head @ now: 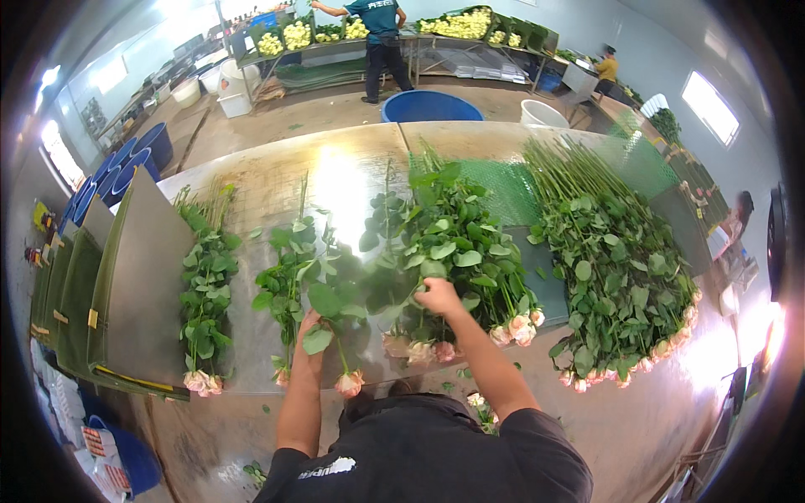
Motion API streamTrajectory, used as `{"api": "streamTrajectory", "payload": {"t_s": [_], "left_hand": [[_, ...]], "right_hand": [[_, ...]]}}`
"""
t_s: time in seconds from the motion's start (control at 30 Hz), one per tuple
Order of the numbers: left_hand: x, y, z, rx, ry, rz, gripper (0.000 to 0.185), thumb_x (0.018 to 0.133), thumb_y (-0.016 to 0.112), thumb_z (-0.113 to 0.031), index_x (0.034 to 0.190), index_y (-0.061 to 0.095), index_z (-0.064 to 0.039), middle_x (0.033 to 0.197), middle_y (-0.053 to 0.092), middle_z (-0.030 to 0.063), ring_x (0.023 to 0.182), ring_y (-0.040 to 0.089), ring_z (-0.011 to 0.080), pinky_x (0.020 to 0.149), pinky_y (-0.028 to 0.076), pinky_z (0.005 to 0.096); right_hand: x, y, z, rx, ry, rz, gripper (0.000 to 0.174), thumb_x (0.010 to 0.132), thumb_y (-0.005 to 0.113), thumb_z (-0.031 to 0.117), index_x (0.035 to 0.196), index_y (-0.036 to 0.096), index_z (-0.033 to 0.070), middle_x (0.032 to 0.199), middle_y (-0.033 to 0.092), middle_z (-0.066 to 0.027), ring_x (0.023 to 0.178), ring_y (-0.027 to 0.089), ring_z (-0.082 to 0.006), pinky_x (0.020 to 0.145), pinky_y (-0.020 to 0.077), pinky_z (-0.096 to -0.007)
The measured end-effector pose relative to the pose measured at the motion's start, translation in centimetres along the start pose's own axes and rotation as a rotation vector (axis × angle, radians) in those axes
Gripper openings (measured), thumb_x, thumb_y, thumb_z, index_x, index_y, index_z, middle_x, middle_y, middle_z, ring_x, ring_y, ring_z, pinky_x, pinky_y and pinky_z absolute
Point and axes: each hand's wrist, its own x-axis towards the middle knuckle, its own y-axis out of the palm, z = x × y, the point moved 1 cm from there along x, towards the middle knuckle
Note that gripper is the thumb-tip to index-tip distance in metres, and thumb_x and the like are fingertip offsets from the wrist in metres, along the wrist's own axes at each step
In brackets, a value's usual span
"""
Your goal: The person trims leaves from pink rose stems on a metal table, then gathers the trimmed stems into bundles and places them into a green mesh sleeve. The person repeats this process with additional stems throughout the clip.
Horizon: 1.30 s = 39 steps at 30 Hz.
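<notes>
My left hand [312,322] is among the leaves of a pink rose stem [343,355] whose bloom hangs over the table's near edge; leaves cover its fingers. My right hand [438,295] has its fingers curled at a leafy stem, beside a heap of pink roses [468,245] with blooms towards me. Just left of my left hand lies a small group of rose stems [286,270]. Farther left is a narrow bunch of roses [206,283]. A large pile of pink roses [619,270] fills the table's right part.
The metal table [251,157] bears green netting [503,188] at right. Upright boards [141,283] stand at its left end. Beyond it are a blue tub [433,107] and a white bucket [544,114]. A co-worker [380,38] stands by the far bench with yellow flowers [465,25]; other people are at right.
</notes>
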Motion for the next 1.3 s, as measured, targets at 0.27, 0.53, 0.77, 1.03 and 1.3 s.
{"api": "streamTrajectory", "payload": {"t_s": [0.27,0.53,0.77,1.03,1.3], "left_hand": [[-2.1,-0.5,0.9,0.000,0.180,0.212,0.037,0.091,0.053,-0.019,0.124,0.052,-0.002,0.111,0.062,0.0107,0.099,0.061,0.0196,0.080,0.051,0.0325],[0.5,-5.5,-0.2,0.376,0.026,-0.052,0.036,0.091,0.057,-0.014,0.125,0.052,-0.001,0.116,0.061,0.0098,0.097,0.062,0.0182,0.080,0.051,0.0328],[0.0,-2.8,-1.4,0.601,-0.022,-0.335,0.033,0.091,0.055,-0.013,0.122,0.054,0.000,0.109,0.063,0.0070,0.093,0.061,0.0168,0.081,0.048,0.0301],[1.0,-3.7,-1.1,0.878,-0.110,-0.382,0.025,0.093,0.052,-0.011,0.114,0.054,0.002,0.102,0.063,0.0069,0.092,0.057,0.0165,0.080,0.046,0.0299],[1.2,-4.3,-0.3,0.930,-0.076,-0.364,0.038,0.088,0.060,-0.021,0.118,0.056,0.002,0.103,0.064,0.0105,0.089,0.059,0.0172,0.076,0.048,0.0315]], "right_hand": [[-1.3,-3.8,4.9,1.039,-0.085,0.254,0.022,0.090,0.059,0.014,0.107,0.063,0.001,0.084,0.063,-0.0002,0.072,0.056,-0.0075,0.066,0.0444,-0.0224],[-2.0,6.2,9.3,0.534,-0.116,0.127,0.042,0.079,0.065,0.024,0.109,0.059,-0.005,0.093,0.066,-0.0153,0.080,0.061,-0.0226,0.075,0.0472,-0.0328],[-0.2,11.5,9.4,0.298,-0.087,0.243,0.061,0.075,0.066,0.035,0.120,0.055,-0.005,0.116,0.059,-0.0251,0.106,0.058,-0.0330,0.091,0.0451,-0.0356],[-2.0,12.6,8.8,0.125,-0.247,0.206,0.033,0.083,0.059,0.024,0.102,0.057,-0.003,0.096,0.061,-0.0274,0.093,0.056,-0.0446,0.078,0.0455,-0.0471],[-2.3,15.3,7.9,-0.002,-0.255,0.197,0.033,0.082,0.058,0.023,0.108,0.054,0.003,0.092,0.063,-0.0242,0.087,0.059,-0.0437,0.077,0.0468,-0.0512]]}}
